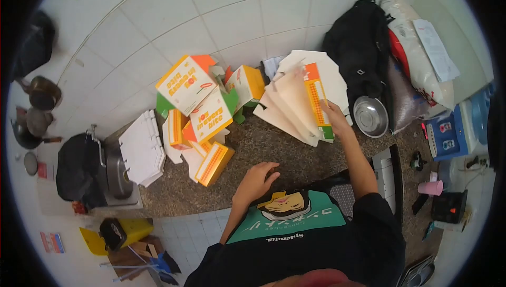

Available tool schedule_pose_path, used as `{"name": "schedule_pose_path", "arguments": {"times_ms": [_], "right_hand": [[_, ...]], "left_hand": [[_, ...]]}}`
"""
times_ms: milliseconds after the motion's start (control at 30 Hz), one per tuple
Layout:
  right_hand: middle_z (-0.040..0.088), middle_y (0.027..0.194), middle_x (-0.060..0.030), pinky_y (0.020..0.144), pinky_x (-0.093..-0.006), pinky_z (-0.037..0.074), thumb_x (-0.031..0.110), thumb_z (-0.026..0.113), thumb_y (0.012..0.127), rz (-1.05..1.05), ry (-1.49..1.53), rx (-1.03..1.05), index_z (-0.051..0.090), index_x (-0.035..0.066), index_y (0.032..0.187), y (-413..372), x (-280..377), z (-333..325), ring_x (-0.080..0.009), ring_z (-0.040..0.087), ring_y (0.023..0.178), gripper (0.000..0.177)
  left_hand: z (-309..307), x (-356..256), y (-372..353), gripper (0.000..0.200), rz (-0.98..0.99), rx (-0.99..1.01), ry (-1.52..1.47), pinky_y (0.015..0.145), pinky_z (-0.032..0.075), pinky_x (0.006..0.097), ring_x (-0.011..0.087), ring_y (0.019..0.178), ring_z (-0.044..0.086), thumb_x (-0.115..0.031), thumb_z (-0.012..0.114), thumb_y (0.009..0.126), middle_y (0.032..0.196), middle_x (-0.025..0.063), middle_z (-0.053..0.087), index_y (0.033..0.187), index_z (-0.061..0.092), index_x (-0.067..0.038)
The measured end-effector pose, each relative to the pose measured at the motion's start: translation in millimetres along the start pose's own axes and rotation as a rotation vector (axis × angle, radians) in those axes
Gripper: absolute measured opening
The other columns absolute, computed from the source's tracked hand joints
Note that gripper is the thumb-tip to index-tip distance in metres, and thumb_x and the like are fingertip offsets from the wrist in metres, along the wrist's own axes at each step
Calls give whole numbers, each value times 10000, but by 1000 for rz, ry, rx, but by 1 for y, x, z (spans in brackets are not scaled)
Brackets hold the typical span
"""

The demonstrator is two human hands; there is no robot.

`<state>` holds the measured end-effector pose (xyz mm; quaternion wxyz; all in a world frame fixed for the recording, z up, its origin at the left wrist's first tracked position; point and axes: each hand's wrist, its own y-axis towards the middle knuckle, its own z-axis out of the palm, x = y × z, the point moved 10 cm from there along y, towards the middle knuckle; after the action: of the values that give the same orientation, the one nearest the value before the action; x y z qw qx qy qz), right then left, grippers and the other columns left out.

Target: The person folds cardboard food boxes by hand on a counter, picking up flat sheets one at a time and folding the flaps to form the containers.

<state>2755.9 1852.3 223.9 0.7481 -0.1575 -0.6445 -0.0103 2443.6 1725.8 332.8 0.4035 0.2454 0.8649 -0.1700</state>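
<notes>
My right hand (338, 120) grips the edge of a flattened cardboard food box (317, 99) with an orange, yellow and green printed side. That box leans out of a fanned stack of flat white box blanks (284, 100), and some of them look blurred. My left hand (256, 179) hovers by the counter's front edge, fingers apart and holding nothing. Left of centre sits a pile of folded boxes printed "joy in every bite" (211, 116). A smaller orange-and-yellow box (215, 165) lies at the front of that pile.
White flat blanks (142, 150) lie stacked beside the sink (118, 168). A black backpack (361, 50), a metal bowl (370, 116) and a large plastic sack (408, 39) stand at right. A pink cup (430, 187) is on the side counter. The counter (247, 147) is speckled stone.
</notes>
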Motion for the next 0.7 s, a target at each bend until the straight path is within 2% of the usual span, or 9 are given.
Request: {"name": "schedule_pose_path", "arguments": {"times_ms": [67,167,233,400,433,500,567,667,700], "right_hand": [[678,868,-153,672,-405,494,153,623,984,-575,-776,-371,655,-23,1153,-27,68,-18,-273,675,775,245],[616,836,-193,681,-433,479,91,596,959,-919,-749,-575,637,-26,1110,-100,153,5,-388,633,786,196],[623,870,-185,705,-426,479,32,582,928,-697,-709,-462,638,-6,1049,-111,158,7,-408,601,811,139],[647,920,-102,840,-429,439,-6,623,824,-827,-967,275,657,77,1016,-182,180,81,-336,603,947,212],[647,920,-102,840,-429,439,-6,623,824,-820,-969,272,657,77,1016,-190,177,84,-336,603,947,212],[635,905,-71,846,-425,412,8,633,840,-702,-711,556,663,84,968,-209,160,105,-293,592,923,152],[629,899,-69,835,-417,403,40,658,839,-720,-643,541,663,83,948,-224,154,111,-280,586,898,117],[631,893,-68,836,-397,399,129,708,844,-756,-534,504,680,75,949,-230,147,97,-253,583,855,122],[640,893,-69,848,-385,403,186,733,848,-754,-495,503,696,68,971,-233,142,92,-240,586,837,174]], "left_hand": [[2,-6,2,322,47,6,17,876,537,416,349,976,695,-190,686,943,1037,192,713,1219,673,-24],[-5,-13,9,350,57,-4,26,900,528,415,356,1023,679,-196,705,926,1086,195,703,1231,669,-29],[-12,-22,15,378,30,-18,26,922,519,411,361,1073,662,-200,722,911,1141,199,692,1247,661,-35],[-94,-113,3,610,522,-791,265,1120,291,654,402,1337,476,-225,811,812,1399,199,539,1374,586,-149],[-88,-121,20,520,368,-577,504,1113,195,739,389,1344,476,-233,824,784,1250,160,637,1269,646,-170],[-57,-96,36,329,462,-117,539,1091,349,642,369,1217,588,-226,800,801,1034,113,709,1101,692,-146],[-34,-73,36,156,239,170,304,909,525,460,368,933,695,-176,788,825,853,88,715,909,686,-92],[-29,-58,16,119,286,224,137,648,521,317,265,685,681,-158,742,901,788,79,696,892,682,-56],[-10,-32,7,147,39,419,-248,630,507,298,207,667,662,-174,714,938,769,50,683,897,676,-39]]}}
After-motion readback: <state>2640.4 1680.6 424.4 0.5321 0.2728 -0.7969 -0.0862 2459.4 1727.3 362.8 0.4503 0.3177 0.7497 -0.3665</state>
